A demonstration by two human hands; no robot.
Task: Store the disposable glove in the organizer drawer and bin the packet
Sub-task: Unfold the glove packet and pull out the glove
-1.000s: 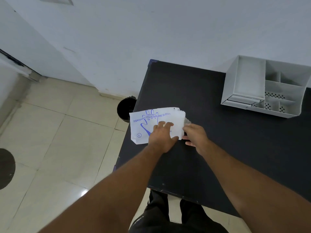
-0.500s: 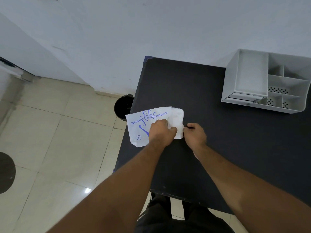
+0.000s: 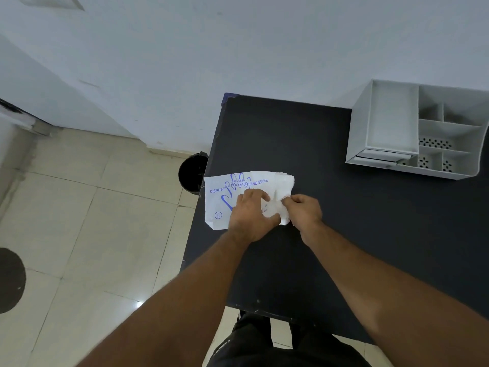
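A white packet (image 3: 227,194) printed in blue with "disposable polyethylene gloves" lies at the left edge of the black table (image 3: 304,139). My left hand (image 3: 251,214) presses down on its middle. At the packet's open right end, my right hand (image 3: 304,211) pinches thin translucent glove plastic (image 3: 280,201). How much of the glove is outside the packet I cannot tell. The white organizer (image 3: 418,131) stands at the table's back right, with a shut drawer (image 3: 381,156) low on its front left.
A black bin (image 3: 191,172) stands on the tiled floor just left of the table, beside the packet. A white wall runs behind the table. A dark round patch (image 3: 10,279) marks the floor at far left. My legs are under the near table edge.
My right hand has moved left from just beside the packet to its open end and pinched the plastic there. My left hand stayed on the packet.
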